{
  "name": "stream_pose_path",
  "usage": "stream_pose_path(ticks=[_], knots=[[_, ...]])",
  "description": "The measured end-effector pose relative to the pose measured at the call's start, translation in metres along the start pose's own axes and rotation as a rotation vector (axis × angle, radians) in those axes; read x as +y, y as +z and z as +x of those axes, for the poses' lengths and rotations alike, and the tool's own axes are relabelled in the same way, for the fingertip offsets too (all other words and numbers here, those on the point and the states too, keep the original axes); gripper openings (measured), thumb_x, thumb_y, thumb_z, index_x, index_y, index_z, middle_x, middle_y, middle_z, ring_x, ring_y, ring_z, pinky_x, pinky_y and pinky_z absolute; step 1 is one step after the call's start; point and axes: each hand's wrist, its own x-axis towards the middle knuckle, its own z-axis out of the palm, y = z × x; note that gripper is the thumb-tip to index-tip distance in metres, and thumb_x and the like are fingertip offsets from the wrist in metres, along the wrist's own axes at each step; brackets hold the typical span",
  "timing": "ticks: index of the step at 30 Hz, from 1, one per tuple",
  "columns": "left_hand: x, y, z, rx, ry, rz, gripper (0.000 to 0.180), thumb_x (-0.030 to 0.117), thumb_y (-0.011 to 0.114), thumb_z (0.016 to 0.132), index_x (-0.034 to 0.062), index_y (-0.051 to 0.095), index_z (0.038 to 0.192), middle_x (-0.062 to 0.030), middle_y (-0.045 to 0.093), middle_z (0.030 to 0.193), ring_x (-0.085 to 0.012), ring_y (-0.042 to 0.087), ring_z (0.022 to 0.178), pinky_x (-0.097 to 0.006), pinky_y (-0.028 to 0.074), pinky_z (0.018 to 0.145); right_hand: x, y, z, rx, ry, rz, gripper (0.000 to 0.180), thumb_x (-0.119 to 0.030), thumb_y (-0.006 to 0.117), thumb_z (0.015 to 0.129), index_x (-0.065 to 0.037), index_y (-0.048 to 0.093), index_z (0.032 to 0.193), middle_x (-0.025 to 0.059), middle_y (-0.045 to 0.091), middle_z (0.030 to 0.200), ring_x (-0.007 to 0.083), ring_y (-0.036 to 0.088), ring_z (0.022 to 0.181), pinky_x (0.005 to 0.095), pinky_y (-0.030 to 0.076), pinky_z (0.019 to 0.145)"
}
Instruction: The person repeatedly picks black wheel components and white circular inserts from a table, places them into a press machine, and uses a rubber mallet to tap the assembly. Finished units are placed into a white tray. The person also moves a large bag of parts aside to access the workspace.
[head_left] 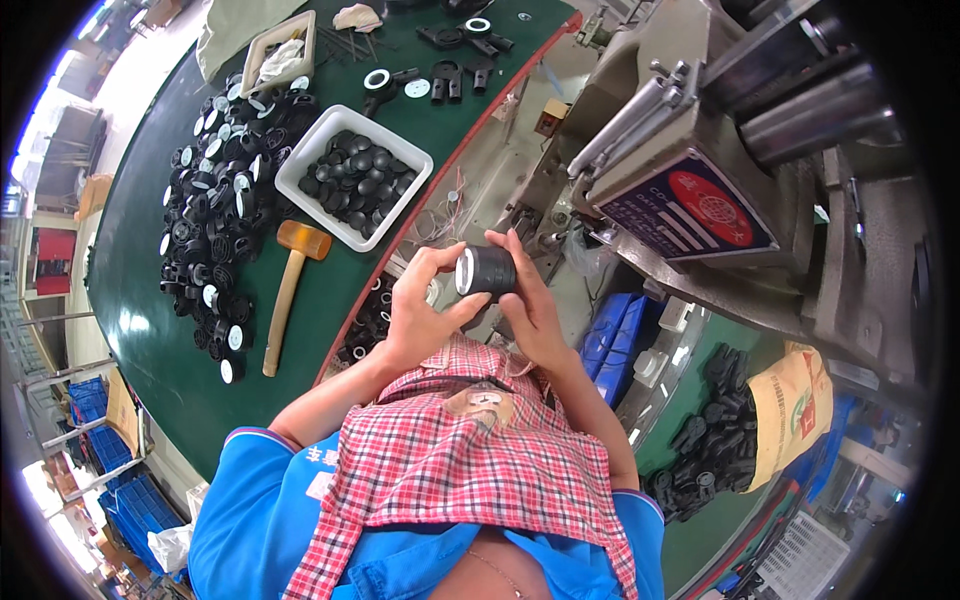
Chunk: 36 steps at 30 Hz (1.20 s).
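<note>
Between my two hands, in front of the apron, is a short black cylinder (492,271) with a white ring on its left end. My left hand (420,305) is closed on its left side, thumb below and fingers at the top near the white rim. From the other side my right hand (537,315) grips it, with the fingers over the top and the thumb underneath. Its axis lies roughly sideways. The far side of the cylinder is hidden.
A green table (150,330) on the left carries a heap of black round parts (205,215), a white tray (285,180) of black caps and a mallet (290,290). On the right stands a large metal press (770,200); below it a sack (785,410) spills black parts.
</note>
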Motion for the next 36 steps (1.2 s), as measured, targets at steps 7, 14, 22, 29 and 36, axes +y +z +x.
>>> stream_pose_path(ticks=[7, 14, 22, 29, 36], knots=[[0.002, 0.014, 0.002, -0.163, 0.255, 0.133, 0.075, 0.009, 0.086, 0.063, 0.0012, 0.051, 0.128, -0.0192, 0.05, 0.124, -0.0354, 0.055, 0.113, -0.041, 0.048, 0.093, 0.003, 0.0, -0.005, 0.191, 0.195, 0.29, 0.057, -0.017, 0.063, 0.093, 0.0, 0.039, 0.143, 0.0151, 0.042, 0.15, 0.0194, 0.048, 0.129, 0.0311, 0.042, 0.105], [-0.031, 0.042, 0.032, -0.324, -0.215, -0.274, 0.039, 0.021, 0.057, 0.101, -0.0042, 0.05, 0.13, -0.0078, 0.065, 0.102, -0.0118, 0.06, 0.093, -0.026, 0.049, 0.084, 0.027, -0.026, -0.012, 0.368, 0.267, 0.335, 0.048, -0.022, 0.063, 0.098, 0.002, 0.045, 0.136, 0.0094, 0.055, 0.129, 0.0144, 0.055, 0.116, 0.0286, 0.045, 0.099], [-0.043, 0.098, 0.085, -0.294, -0.164, -0.189, 0.038, 0.029, 0.059, 0.099, -0.0017, 0.056, 0.122, -0.0153, 0.07, 0.097, -0.0216, 0.067, 0.089, -0.033, 0.052, 0.079, 0.035, -0.07, -0.007, 0.642, 0.299, 0.151, 0.033, -0.021, 0.061, 0.096, 0.008, 0.064, 0.112, 0.0092, 0.067, 0.101, 0.0147, 0.066, 0.088, 0.0294, 0.057, 0.083], [-0.07, 0.112, 0.081, -0.432, -0.482, -0.15, 0.05, 0.044, 0.054, 0.099, -0.0007, 0.055, 0.121, -0.0219, 0.068, 0.099, -0.0295, 0.068, 0.084, -0.038, 0.052, 0.076, 0.066, -0.076, -0.01, 0.699, 0.396, 0.237, 0.043, -0.025, 0.061, 0.097, 0.002, 0.054, 0.13, 0.0092, 0.063, 0.115, 0.0147, 0.065, 0.096, 0.0308, 0.057, 0.083], [-0.076, 0.08, 0.069, -0.543, -0.376, 0.088, 0.043, 0.04, 0.058, 0.097, -0.002, 0.065, 0.094, -0.0159, 0.067, 0.075, -0.0259, 0.065, 0.069, -0.04, 0.05, 0.064, 0.074, -0.064, -0.026, 0.74, 0.387, 0.199, 0.049, -0.03, 0.061, 0.098, -0.006, 0.052, 0.139, 0.0031, 0.065, 0.104, 0.0105, 0.065, 0.086, 0.0277, 0.057, 0.075]])
